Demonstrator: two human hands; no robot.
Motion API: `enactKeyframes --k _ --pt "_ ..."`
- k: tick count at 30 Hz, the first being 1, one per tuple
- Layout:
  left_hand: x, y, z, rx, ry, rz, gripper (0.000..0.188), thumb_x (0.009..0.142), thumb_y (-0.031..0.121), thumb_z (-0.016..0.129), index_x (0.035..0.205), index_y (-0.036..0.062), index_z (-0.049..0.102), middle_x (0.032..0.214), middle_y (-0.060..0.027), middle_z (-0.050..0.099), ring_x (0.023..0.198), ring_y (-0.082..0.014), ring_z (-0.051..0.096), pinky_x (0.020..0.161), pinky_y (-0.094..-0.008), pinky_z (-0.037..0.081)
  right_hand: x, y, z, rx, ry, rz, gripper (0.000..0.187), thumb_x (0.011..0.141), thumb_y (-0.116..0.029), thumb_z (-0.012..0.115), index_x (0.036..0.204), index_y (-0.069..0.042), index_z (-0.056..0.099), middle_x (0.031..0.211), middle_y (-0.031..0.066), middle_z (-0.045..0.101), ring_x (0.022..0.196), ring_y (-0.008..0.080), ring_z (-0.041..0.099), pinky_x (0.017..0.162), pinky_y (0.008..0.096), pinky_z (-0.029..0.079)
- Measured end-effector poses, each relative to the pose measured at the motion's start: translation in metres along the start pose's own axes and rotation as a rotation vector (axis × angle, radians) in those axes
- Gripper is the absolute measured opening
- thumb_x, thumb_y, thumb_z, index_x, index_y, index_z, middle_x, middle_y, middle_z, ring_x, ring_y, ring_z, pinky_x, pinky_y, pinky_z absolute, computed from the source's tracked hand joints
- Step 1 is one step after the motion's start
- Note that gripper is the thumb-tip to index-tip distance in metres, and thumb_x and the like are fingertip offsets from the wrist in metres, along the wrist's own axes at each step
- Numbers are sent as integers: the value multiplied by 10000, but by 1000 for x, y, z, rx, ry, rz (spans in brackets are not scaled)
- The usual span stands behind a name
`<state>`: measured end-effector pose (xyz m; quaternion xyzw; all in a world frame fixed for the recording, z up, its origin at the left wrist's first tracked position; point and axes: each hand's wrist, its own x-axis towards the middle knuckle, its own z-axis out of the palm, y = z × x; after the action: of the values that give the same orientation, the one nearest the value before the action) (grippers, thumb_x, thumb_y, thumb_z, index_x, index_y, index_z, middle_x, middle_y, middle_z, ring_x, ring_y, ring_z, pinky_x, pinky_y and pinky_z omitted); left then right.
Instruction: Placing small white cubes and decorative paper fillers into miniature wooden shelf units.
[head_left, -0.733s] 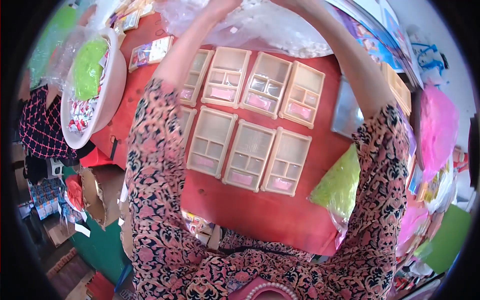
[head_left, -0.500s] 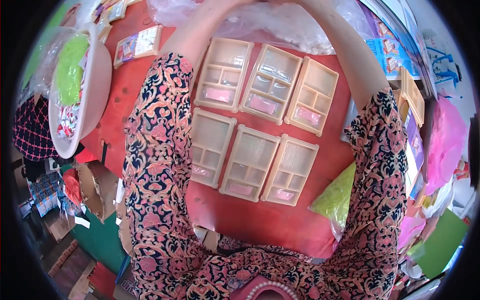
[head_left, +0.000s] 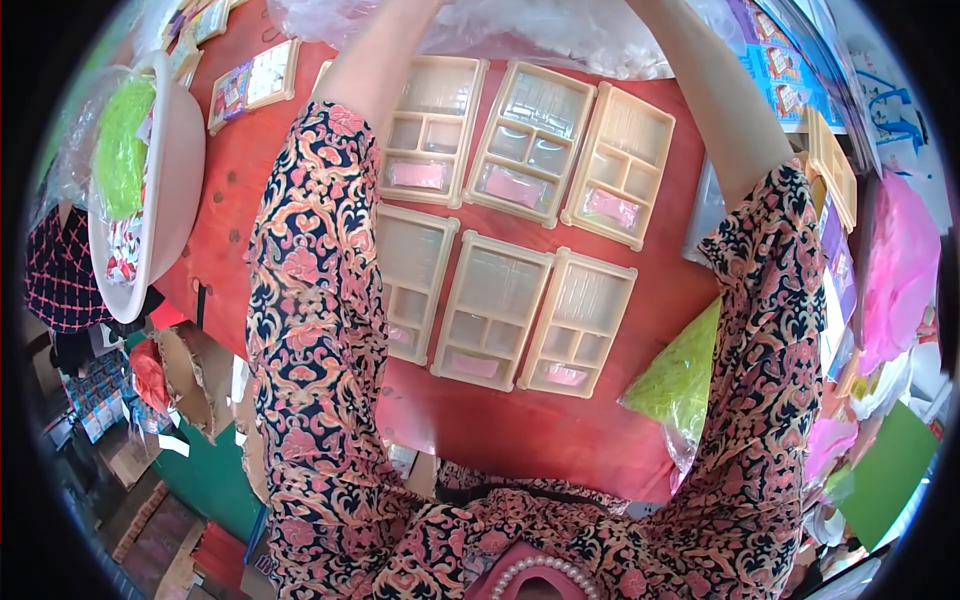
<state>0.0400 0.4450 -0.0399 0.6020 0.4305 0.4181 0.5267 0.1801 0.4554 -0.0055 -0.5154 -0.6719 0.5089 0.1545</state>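
Observation:
Both of my forearms reach far across the red table, and the upper edge cuts off my left hand and my right hand. My left forearm (head_left: 372, 62) passes over the left side of the trays; my right forearm (head_left: 712, 95) runs to the right of them. Nearest to where the hands leave the view lies a large crumpled clear plastic bag (head_left: 540, 30) with white pieces in it. Between my arms, several cream compartment trays (head_left: 536, 100) lie in two rows. Each has a pink packet (head_left: 514, 186) in its near compartment. My left sleeve partly hides the leftmost trays.
At the left stands a pale tub (head_left: 180, 190) holding a green bag (head_left: 125, 150) and small wrapped pieces. A filled tray (head_left: 255, 85) lies beyond it. A bag of green shreds (head_left: 680, 375) sits by my right sleeve. Stacked trays (head_left: 832, 170) and pink plastic (head_left: 900, 270) are farther right.
My forearms have spread apart at the far edge, and my hands have gone out of view. The view has shifted slightly, so the trays appear a little higher and farther left.

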Motion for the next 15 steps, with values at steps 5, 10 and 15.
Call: enactKeyframes --k 5,10,15 --pt "0 11 -29 -417 -4 -186 248 880 292 494 848 71 603 723 -90 624 563 -180 581 434 -274 451 -20 -48 32 -142 329 -153 146 671 -169 692 782 -79 668 630 57 613 500 148 558 418 313 436" --pt "-11 33 -11 -555 264 -252 349 898 369 435 822 54 567 660 -88 571 516 -191 537 401 -255 406 11 -50 21 -358 236 -193 283 637 -194 728 836 -4 658 737 163 661 688 249 660 595 369 525" --pt "2 36 -11 -689 483 -233 264 879 310 477 840 53 517 642 -86 510 464 -188 476 328 -287 296 1 -70 22 -631 537 -310 298 601 -121 729 824 51 630 837 270 634 799 335 652 674 370 520"
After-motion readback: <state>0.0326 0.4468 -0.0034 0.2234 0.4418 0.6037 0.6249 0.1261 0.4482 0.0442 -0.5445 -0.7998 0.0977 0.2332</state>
